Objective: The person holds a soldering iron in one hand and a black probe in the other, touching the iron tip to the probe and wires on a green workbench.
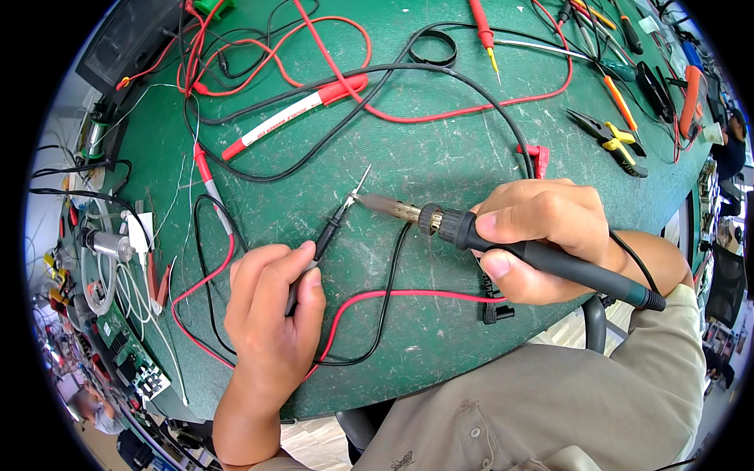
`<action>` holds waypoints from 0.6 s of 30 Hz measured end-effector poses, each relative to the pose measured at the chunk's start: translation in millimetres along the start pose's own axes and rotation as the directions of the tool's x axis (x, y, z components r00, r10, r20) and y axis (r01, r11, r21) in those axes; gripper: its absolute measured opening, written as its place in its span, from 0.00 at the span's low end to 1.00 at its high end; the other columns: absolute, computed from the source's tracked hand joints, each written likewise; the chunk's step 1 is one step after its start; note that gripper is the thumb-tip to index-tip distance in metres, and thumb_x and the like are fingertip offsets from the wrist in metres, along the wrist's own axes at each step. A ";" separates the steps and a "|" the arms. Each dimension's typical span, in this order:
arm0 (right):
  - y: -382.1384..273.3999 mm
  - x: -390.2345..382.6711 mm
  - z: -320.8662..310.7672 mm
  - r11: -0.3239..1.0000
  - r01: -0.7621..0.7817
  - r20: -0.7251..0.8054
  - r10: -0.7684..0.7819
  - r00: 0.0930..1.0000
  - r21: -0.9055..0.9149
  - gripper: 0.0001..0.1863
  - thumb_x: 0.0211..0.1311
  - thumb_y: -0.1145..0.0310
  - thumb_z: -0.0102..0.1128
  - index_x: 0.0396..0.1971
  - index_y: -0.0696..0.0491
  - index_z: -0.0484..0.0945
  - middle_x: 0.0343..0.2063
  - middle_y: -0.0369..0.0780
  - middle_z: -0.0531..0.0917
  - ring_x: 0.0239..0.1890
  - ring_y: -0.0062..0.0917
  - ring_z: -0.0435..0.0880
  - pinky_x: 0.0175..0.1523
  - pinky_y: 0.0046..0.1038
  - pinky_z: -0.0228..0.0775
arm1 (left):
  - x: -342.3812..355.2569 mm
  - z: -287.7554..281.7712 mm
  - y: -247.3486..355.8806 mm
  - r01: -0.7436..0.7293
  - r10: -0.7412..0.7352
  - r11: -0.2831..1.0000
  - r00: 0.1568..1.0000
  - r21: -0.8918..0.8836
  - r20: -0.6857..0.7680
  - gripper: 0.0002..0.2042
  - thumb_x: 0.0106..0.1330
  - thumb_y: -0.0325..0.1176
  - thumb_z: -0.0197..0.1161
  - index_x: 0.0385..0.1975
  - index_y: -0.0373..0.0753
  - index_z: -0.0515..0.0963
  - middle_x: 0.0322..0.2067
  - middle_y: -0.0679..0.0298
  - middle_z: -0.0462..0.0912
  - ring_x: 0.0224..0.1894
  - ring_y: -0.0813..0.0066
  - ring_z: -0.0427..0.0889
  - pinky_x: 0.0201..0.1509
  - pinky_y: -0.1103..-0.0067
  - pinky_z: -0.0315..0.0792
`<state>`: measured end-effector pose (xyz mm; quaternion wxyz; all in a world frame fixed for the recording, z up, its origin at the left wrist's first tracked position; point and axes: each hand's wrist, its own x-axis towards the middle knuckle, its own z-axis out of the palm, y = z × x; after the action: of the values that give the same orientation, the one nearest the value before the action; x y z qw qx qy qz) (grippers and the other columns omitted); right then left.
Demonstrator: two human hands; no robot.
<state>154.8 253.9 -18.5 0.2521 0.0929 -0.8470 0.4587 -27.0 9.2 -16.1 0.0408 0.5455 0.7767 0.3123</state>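
Nearest me, beyond the beige shirt (542, 392), my left hand (271, 306) has its fingers closed, thumb against forefinger, on a black test probe (328, 229) that points up and away from me. My right hand (550, 235) has its fingers wrapped around the dark grip of a soldering iron (454, 228). The probe sits over the middle of the surface (440, 345), and the iron's tip meets it, or nearly does, at the base of its metal pin (362, 180); contact is too fine for me to confirm.

To do this well, I'd steady both wrists, lay the side of the tip on the metal only, and judge the heat by the joint, sparing the black sleeve. My left fingers should stay well back from the pin.

Farther out, the scratched green surface carries looping red and black leads, a red-and-white marker (275, 125), pliers (609, 141) with black and yellow handles, and a red test probe (482, 31). A circuit board (133, 357) lies off to the left. Beyond, the room shows crowded benches, a dark chair (726, 275) and people at the edges.
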 end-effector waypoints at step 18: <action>0.7 -0.6 0.0 1.000 0.009 -0.008 -0.009 1.000 0.007 0.11 0.56 0.79 0.65 0.37 0.67 0.76 0.21 0.45 0.80 0.21 0.35 0.83 0.34 0.36 0.83 | -0.1 -0.4 0.7 0.029 -0.029 0.999 1.000 -0.024 0.007 0.12 0.61 0.16 0.65 0.44 0.31 0.81 0.37 0.57 0.79 0.31 0.73 0.72 0.34 0.79 0.68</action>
<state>155.1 254.2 -19.4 0.2571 0.0956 -0.8441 0.4608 -26.6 9.1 -15.5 0.0544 0.5346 0.7806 0.3192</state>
